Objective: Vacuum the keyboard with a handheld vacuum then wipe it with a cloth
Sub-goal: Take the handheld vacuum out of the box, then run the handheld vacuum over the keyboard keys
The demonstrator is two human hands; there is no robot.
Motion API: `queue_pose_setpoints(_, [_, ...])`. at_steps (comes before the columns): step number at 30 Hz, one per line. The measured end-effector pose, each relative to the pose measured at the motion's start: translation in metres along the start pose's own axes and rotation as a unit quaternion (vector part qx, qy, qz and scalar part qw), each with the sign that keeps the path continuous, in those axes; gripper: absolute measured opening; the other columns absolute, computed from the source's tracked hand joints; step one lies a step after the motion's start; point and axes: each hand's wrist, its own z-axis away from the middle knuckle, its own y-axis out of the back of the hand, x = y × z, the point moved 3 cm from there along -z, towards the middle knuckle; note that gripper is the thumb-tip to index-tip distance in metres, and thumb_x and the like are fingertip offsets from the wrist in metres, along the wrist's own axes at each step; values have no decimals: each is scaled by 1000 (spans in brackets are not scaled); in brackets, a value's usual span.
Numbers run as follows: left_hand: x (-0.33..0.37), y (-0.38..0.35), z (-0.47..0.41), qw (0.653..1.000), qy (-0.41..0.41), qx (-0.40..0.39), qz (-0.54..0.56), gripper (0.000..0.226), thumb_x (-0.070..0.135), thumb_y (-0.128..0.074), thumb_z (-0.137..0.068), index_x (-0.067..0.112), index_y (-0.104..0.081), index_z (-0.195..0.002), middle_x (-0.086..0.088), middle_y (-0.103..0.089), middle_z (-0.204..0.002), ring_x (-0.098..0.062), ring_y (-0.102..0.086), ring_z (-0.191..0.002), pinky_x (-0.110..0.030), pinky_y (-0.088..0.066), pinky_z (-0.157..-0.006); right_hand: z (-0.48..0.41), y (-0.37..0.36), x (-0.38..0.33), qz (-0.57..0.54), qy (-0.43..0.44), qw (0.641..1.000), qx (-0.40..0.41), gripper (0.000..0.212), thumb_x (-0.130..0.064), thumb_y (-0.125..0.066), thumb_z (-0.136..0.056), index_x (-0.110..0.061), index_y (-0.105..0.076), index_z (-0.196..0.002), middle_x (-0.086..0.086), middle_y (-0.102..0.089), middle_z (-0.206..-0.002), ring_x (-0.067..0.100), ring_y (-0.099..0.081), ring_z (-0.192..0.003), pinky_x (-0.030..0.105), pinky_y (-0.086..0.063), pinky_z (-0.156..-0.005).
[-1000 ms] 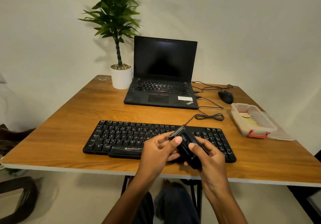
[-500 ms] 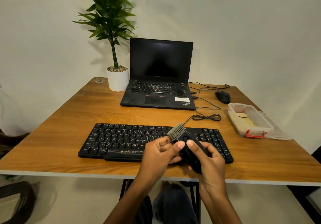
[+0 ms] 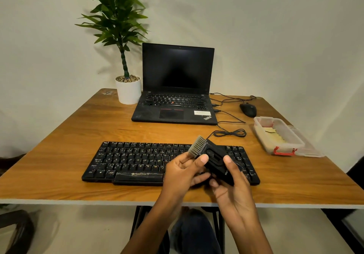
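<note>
A black keyboard (image 3: 134, 161) lies near the front edge of the wooden table (image 3: 59, 145). Both hands hold a small black handheld vacuum (image 3: 216, 160) above the keyboard's right half, its grey brush head (image 3: 197, 146) pointing up and to the left. My left hand (image 3: 183, 172) holds the vacuum near the brush, thumb on its top face. My right hand (image 3: 230, 186) grips the body from below and the right, thumb on top. A yellowish cloth (image 3: 274, 135) lies in the clear plastic box (image 3: 283, 145) at the right.
An open black laptop (image 3: 175, 96) stands at the back middle, with a potted plant (image 3: 128, 90) to its left. A black mouse (image 3: 248, 109) and a coiled cable (image 3: 230, 133) lie to the right of the laptop. My knee shows under the table.
The brush head has come up into view and now points up and left. Both hands have kept their hold on the vacuum, and the camera has tilted slightly.
</note>
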Motion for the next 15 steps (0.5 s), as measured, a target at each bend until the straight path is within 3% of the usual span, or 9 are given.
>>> queue_pose_setpoints(2, [-3, -4, -2, 1000, 7, 3, 13, 48, 21, -71, -64, 7, -63, -109, -11, -73, -94, -18, -71, -81, -18, -55, -57, 0, 2, 2, -61, -23, 998, -2, 83, -29, -89, -43, -4, -56, -115, 11, -65, -83, 9, -51, -45, 17, -37, -32])
queue_pose_setpoints(6, [-11, -15, -3, 999, 18, -7, 26, 52, 21, -73, -66, 0, -61, -111, -15, -70, -85, -18, -67, -64, -20, -56, -59, 4, 2, -2, -118, -23, 993, 8, 38, -33, -62, -71, -9, -61, -100, 7, -64, -74, 6, -42, -39, 14, -34, -31])
queue_pose_setpoints(8, [-17, -23, -2, 999, 29, -7, 35, 51, 21, -74, -66, -2, -61, -110, -18, -69, -85, -18, -65, -59, -21, -56, -58, 6, 2, -3, -104, 6, 994, 29, 35, -34, -59, -73, -11, -62, -99, 7, -63, -75, 6, -47, -43, 14, -36, -33])
queue_pose_setpoints(11, [-28, -33, 1, 998, 46, -13, 36, 38, 17, -73, -72, 0, -64, -105, -17, -71, -89, -17, -68, -67, -21, -56, -59, 7, 13, -4, -42, 71, 991, 109, 39, -31, -64, -72, -12, -62, -107, 5, -67, -86, 6, -57, -53, 14, -40, -38])
queue_pose_setpoints(13, [-35, -38, 3, 998, 23, -44, -44, 19, 12, -69, -81, 9, -67, -100, -9, -72, -89, -13, -69, -76, -23, -56, -64, 7, 25, -17, -22, 117, 980, 161, 36, -27, -66, -75, -12, -61, -108, 2, -66, -84, 2, -52, -46, 12, -38, -37])
queue_pose_setpoints(14, [-39, -39, 3, 987, -41, -54, -145, 17, 15, -69, -83, 18, -68, -100, -3, -72, -92, -7, -68, -80, -22, -55, -67, 7, 32, -28, -27, 136, 975, 175, 33, -25, -65, -78, -13, -59, -109, 2, -65, -83, 1, -49, -44, 12, -37, -36])
queue_pose_setpoints(15, [-41, -37, 1, 946, -145, -50, -286, 20, 25, -68, -84, 26, -67, -103, 5, -71, -97, -1, -64, -86, -20, -53, -72, 6, 41, -42, -34, 152, 971, 182, 31, -25, -64, -81, -14, -57, -109, 1, -64, -83, 1, -48, -44, 11, -37, -37])
